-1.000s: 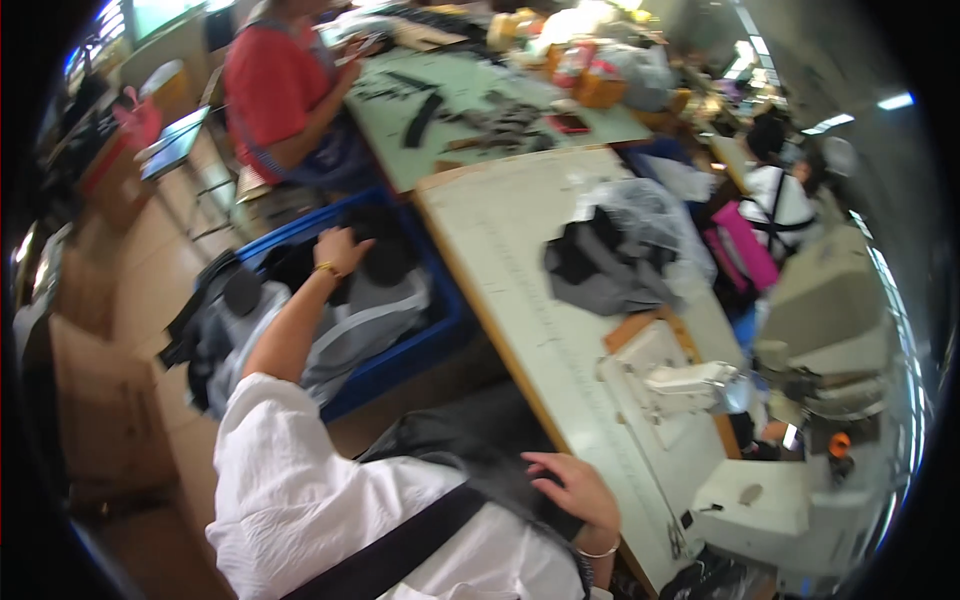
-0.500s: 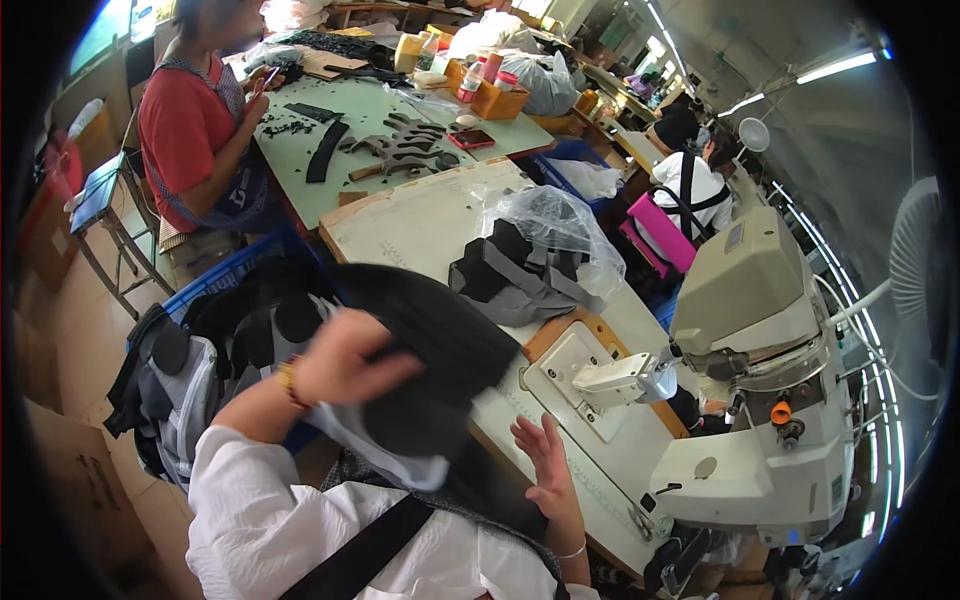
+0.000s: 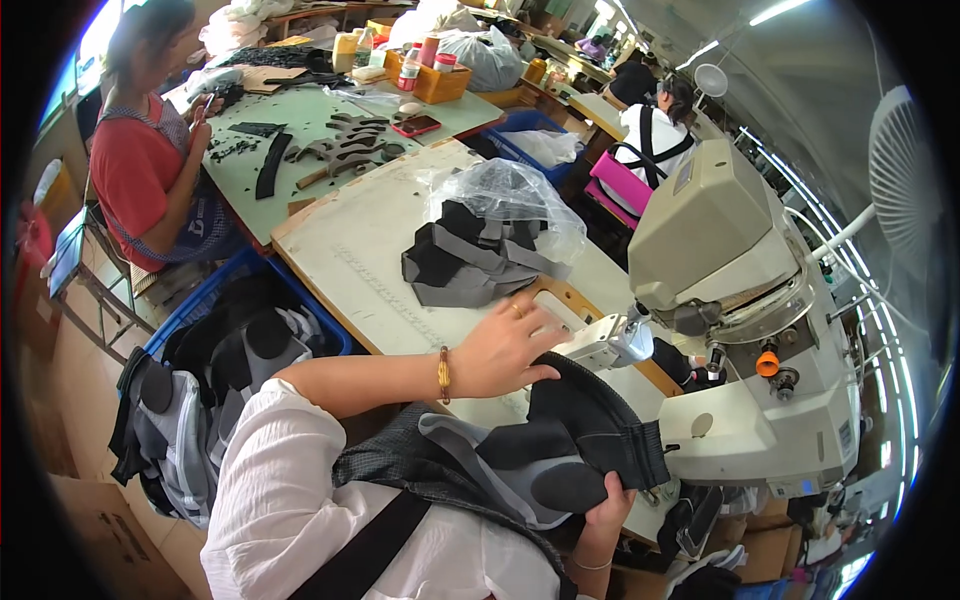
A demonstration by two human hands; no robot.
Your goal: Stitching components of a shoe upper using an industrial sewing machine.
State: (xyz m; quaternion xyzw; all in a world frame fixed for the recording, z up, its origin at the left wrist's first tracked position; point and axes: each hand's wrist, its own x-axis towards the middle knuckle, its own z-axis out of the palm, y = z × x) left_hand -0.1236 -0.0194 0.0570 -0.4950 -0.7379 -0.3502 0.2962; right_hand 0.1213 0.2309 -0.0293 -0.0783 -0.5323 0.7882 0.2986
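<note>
A black and grey garment [image 3: 590,410] with dark oval patches lies across my lap and up against the table edge. My right hand [image 3: 608,505] grips its lower right part, thumb on top near a ribbed dark band. Over the garment's upper edge, my left hand [image 3: 510,348] is open with fingers spread and the thumb apart. That thumb is close to the cloth; whether it touches I cannot tell. Just beyond the left fingers is the white arm [image 3: 597,342] of a cream sewing machine [image 3: 720,240].
Grey and black cut pieces [image 3: 470,255] lie by a clear plastic bag [image 3: 510,195] on the worktable [image 3: 340,250]. At my left, a blue crate [image 3: 325,315] holds similar garments. A person in red [image 3: 140,180] stands at the green table [image 3: 240,190]. Another sits beyond a pink chair [image 3: 615,190].
The garment has swung from the left over to the right, beside the machine. My left hand moved right and farther out; my right hand, open before, now holds the garment.
</note>
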